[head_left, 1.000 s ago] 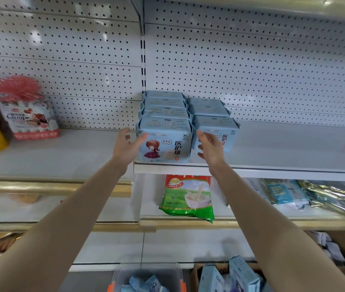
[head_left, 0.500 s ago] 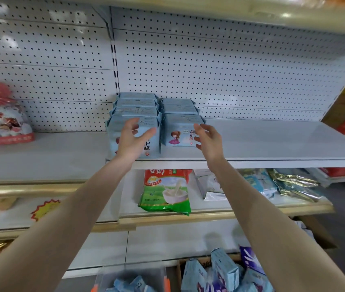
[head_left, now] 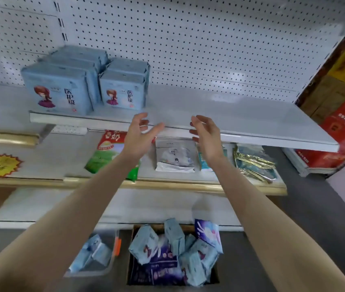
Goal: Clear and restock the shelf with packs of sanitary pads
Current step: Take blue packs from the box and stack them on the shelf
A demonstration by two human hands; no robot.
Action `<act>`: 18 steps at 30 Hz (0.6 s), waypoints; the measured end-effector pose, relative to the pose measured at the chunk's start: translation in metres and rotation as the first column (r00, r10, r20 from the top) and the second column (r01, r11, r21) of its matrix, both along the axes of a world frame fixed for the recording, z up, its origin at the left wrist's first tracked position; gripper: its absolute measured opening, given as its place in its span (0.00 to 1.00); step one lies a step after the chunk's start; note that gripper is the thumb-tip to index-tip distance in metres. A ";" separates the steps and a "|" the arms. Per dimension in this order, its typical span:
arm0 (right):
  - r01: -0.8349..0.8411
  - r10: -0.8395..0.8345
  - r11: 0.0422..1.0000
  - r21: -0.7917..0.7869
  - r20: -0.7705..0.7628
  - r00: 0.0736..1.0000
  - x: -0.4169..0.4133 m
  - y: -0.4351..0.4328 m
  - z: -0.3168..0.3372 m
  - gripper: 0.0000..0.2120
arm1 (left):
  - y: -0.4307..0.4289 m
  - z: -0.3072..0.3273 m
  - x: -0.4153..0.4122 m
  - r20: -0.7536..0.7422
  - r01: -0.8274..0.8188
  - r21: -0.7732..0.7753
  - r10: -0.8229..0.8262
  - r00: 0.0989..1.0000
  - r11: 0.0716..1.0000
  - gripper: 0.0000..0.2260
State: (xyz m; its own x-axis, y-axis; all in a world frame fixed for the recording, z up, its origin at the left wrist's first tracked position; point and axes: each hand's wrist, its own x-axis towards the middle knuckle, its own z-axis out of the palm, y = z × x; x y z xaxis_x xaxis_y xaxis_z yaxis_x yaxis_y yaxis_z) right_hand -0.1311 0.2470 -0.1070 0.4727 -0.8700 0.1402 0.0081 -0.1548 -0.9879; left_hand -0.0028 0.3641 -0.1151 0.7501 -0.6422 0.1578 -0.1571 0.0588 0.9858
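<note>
Mid-restock, left hand and right hand spread empty at white metal shelf; next, probably fetch pale-blue plastic pad packs from brown cardboard box.

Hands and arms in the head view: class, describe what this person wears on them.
The left hand and right hand are bare: no gloves, rings, watch or bracelet shows. The left forearm and right forearm are uncovered to the frame's edge; no sleeve is in view.
</note>
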 end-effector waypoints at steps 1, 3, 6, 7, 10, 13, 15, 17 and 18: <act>0.002 -0.001 1.000 0.030 -0.009 1.000 -0.015 -0.005 -0.009 0.14 | -0.005 -0.010 -0.017 -0.003 -0.009 0.022 0.009 1.000 1.000 0.26; 0.011 -0.008 0.997 0.083 -0.036 0.999 -0.045 -0.016 -0.028 0.15 | -0.016 -0.030 -0.047 -0.018 -0.018 0.077 0.020 1.000 0.997 0.24; -0.011 0.020 0.994 0.108 -0.085 0.996 -0.077 -0.034 -0.060 0.17 | -0.027 -0.058 -0.079 -0.048 -0.008 0.146 0.015 0.999 0.989 0.23; -0.019 0.034 0.992 0.121 -0.120 0.992 -0.086 -0.040 -0.074 0.18 | -0.033 -0.070 -0.089 -0.064 0.000 0.184 0.012 0.998 0.983 0.23; -0.001 0.040 0.982 0.191 -0.198 0.979 -0.104 -0.050 -0.112 0.19 | -0.044 -0.101 -0.104 -0.125 0.021 0.271 0.014 0.992 0.962 0.26; 0.020 0.044 0.973 0.230 -0.272 0.961 -0.115 -0.056 -0.148 0.20 | -0.053 -0.136 -0.109 -0.204 0.057 0.317 0.009 0.979 0.947 0.27; 0.045 0.044 0.966 0.256 -0.332 0.942 -0.122 -0.059 -0.179 0.20 | -0.056 -0.169 -0.114 -0.237 0.097 0.378 -0.005 0.972 0.921 0.27; 0.072 0.049 0.955 0.288 -0.392 0.919 -0.128 -0.058 -0.214 0.20 | -0.057 -0.203 -0.118 -0.274 0.135 0.438 -0.011 0.962 0.889 0.27; 0.091 0.056 0.943 0.320 -0.421 0.905 -0.130 -0.058 -0.232 0.19 | -0.058 -0.222 -0.119 -0.301 0.153 0.467 -0.006 0.953 0.871 0.27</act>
State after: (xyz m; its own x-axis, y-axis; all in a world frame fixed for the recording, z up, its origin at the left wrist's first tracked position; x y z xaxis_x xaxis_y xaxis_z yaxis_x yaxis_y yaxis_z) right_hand -0.2610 0.1887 -0.3391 0.4068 -0.8401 -0.3588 -0.4167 0.1788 -0.8913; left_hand -0.1220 0.3064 -0.3374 0.6576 -0.6415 -0.3950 0.1150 -0.4327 0.8942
